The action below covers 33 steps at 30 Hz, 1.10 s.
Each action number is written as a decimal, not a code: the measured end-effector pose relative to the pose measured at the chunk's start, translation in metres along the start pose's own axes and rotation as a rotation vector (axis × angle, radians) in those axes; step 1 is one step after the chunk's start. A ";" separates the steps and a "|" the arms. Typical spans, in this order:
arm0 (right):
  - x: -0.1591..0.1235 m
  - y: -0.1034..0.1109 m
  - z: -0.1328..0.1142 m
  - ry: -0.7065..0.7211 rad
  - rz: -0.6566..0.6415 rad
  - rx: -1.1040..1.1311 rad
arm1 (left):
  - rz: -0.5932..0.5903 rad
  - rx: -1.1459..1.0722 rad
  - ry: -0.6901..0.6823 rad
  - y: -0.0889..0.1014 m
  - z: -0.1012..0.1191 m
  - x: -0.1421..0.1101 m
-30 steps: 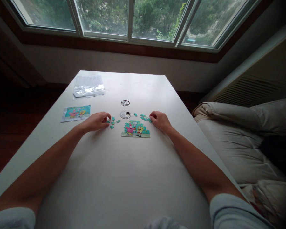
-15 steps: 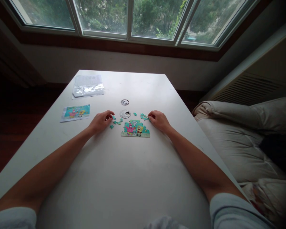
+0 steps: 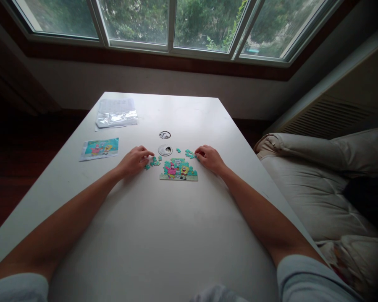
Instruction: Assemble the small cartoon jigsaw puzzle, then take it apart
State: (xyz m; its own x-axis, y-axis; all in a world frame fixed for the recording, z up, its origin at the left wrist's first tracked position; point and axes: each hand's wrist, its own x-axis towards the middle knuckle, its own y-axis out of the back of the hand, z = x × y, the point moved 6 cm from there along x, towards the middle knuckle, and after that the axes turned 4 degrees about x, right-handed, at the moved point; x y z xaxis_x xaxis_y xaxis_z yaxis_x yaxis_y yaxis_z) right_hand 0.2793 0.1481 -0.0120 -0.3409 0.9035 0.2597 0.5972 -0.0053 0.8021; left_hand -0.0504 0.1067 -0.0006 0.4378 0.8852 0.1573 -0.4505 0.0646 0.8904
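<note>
A partly assembled jigsaw puzzle [image 3: 178, 171] lies on the white table, showing a pink starfish figure, a yellow square figure and another between them. My left hand [image 3: 135, 160] rests left of it, the index finger stretched over a cluster of loose teal pieces [image 3: 156, 162], thumb apart; no piece shows clearly in its grasp. On the other side, my right hand [image 3: 208, 158] has its fingertips pinched at the edge of a second group of teal pieces [image 3: 189, 153], seemingly on a puzzle piece that the fingers mostly cover. One single piece [image 3: 178, 150] lies above the puzzle.
Behind the puzzle are a round silvery disc [image 3: 165, 150] and a dark-rimmed round item [image 3: 165, 135]. A picture sheet [image 3: 101, 148] of the same figures and a clear plastic packet [image 3: 116, 112] lie to the left. A beige sofa [image 3: 302, 180] stands right of the table.
My left hand has shifted slightly right, its index finger straighter, and the loose pieces there sit closer together. The right hand has hardly moved; the assembled puzzle looks the same.
</note>
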 end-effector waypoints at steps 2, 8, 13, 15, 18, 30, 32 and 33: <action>0.001 0.003 0.002 0.001 -0.022 0.007 | -0.051 -0.046 -0.027 0.004 -0.002 -0.001; -0.002 0.016 0.009 -0.083 -0.242 0.089 | -0.155 -0.047 -0.134 0.012 -0.011 -0.003; -0.007 0.020 0.011 -0.120 -0.418 0.107 | -0.157 -0.002 -0.171 0.009 -0.010 -0.003; -0.006 0.019 0.011 -0.110 -0.424 0.090 | -0.142 0.026 -0.170 0.008 -0.007 -0.003; -0.005 0.015 0.011 -0.089 -0.384 0.068 | -0.108 0.036 -0.168 0.006 -0.004 -0.002; -0.004 0.009 0.013 -0.055 -0.228 0.043 | 0.081 0.206 -0.026 -0.006 0.016 -0.002; -0.003 0.009 0.013 -0.056 -0.220 0.033 | 0.119 0.252 0.030 -0.008 0.024 -0.002; -0.003 0.008 0.014 -0.057 -0.217 0.027 | 0.139 0.270 0.053 -0.009 0.027 -0.002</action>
State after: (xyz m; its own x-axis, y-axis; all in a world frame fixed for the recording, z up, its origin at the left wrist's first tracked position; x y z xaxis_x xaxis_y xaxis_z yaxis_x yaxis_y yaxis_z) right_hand 0.2953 0.1510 -0.0135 -0.4220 0.9052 0.0510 0.5337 0.2026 0.8211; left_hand -0.0266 0.0919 0.0025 0.3423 0.9002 0.2693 -0.2768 -0.1773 0.9444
